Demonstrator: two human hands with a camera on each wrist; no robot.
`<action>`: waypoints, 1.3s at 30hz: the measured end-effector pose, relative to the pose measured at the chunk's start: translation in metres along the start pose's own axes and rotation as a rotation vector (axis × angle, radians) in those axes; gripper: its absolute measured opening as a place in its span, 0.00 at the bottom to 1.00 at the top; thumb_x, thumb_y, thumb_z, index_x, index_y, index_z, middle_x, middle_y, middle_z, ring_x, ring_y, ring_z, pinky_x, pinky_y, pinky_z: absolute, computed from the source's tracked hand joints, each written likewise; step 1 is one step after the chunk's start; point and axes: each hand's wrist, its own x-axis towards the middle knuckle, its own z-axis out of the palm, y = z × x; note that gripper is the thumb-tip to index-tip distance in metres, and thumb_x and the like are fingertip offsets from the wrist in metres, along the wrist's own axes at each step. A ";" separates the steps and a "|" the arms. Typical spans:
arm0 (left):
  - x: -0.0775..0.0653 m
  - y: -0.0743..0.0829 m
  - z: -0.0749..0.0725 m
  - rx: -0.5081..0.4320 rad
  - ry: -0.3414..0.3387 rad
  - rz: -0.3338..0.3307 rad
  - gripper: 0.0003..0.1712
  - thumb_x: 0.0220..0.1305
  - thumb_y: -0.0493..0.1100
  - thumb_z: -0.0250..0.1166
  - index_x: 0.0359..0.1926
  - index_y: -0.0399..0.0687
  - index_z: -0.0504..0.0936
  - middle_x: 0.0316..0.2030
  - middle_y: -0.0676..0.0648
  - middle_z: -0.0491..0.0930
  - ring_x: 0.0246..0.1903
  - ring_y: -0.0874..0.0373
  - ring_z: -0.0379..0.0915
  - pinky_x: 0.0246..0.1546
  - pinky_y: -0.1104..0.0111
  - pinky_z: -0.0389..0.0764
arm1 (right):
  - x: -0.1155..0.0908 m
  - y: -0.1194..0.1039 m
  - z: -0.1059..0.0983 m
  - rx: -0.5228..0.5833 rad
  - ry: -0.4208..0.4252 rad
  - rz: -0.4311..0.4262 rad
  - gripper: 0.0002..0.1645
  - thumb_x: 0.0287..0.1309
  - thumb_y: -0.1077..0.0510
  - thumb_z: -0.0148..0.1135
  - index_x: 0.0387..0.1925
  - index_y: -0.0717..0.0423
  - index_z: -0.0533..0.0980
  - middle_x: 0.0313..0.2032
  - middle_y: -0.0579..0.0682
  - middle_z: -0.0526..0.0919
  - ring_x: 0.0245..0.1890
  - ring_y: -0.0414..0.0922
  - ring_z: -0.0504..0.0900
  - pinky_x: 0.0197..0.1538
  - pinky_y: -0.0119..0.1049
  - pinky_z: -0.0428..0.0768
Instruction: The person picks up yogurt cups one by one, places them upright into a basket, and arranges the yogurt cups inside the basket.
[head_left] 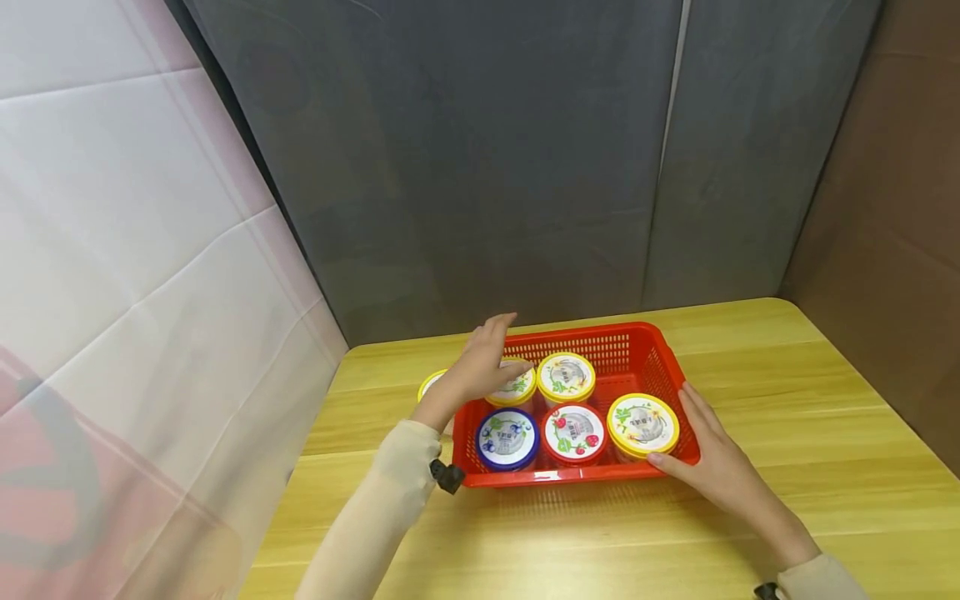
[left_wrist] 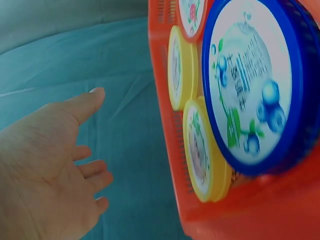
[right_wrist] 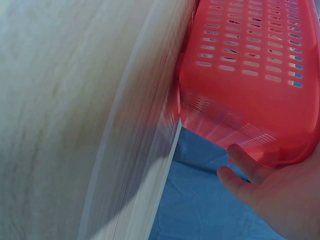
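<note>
A red plastic basket [head_left: 615, 383] stands on the wooden table, holding several round lidded tubs. At its front are a blue-lidded tub [head_left: 507, 439] with blueberries pictured, a red-lidded tub [head_left: 575, 433] and a yellow-lidded tub [head_left: 642, 424]. Two more yellow-lidded tubs [head_left: 566, 377] sit behind, one partly covered by my left hand [head_left: 480, 362]. That hand hovers over the basket's left end, fingers extended, holding nothing. My right hand [head_left: 716, 462] holds the basket's front right corner, thumb at the front rim and fingers along the right side.
Another yellow lid [head_left: 431, 382] shows just outside the basket's left end, partly behind my left forearm. Dark grey cloth [head_left: 480, 167] hangs behind the table [head_left: 810, 400], a pale printed sheet [head_left: 150, 250] at left and a brown panel [head_left: 885, 225] at right.
</note>
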 end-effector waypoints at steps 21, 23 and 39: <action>-0.051 -0.073 -0.008 -0.066 0.067 -0.124 0.50 0.64 0.50 0.67 0.77 0.41 0.48 0.76 0.35 0.50 0.76 0.35 0.46 0.74 0.40 0.53 | 0.000 0.004 0.002 0.005 0.003 -0.008 0.71 0.51 0.31 0.69 0.79 0.55 0.39 0.80 0.56 0.39 0.72 0.72 0.56 0.60 0.77 0.64; -0.055 -0.078 -0.007 -0.068 0.070 -0.125 0.50 0.64 0.49 0.68 0.77 0.40 0.48 0.76 0.34 0.51 0.76 0.34 0.46 0.74 0.39 0.52 | 0.000 0.004 0.002 0.005 0.006 -0.010 0.70 0.51 0.31 0.69 0.79 0.55 0.39 0.80 0.56 0.40 0.72 0.72 0.56 0.60 0.77 0.64; -0.070 -0.110 0.011 -0.080 0.062 -0.138 0.47 0.64 0.46 0.68 0.75 0.36 0.52 0.73 0.32 0.57 0.72 0.33 0.55 0.72 0.39 0.58 | 0.000 0.001 0.000 0.013 0.002 -0.011 0.70 0.51 0.33 0.70 0.79 0.56 0.40 0.80 0.56 0.40 0.71 0.72 0.57 0.59 0.77 0.64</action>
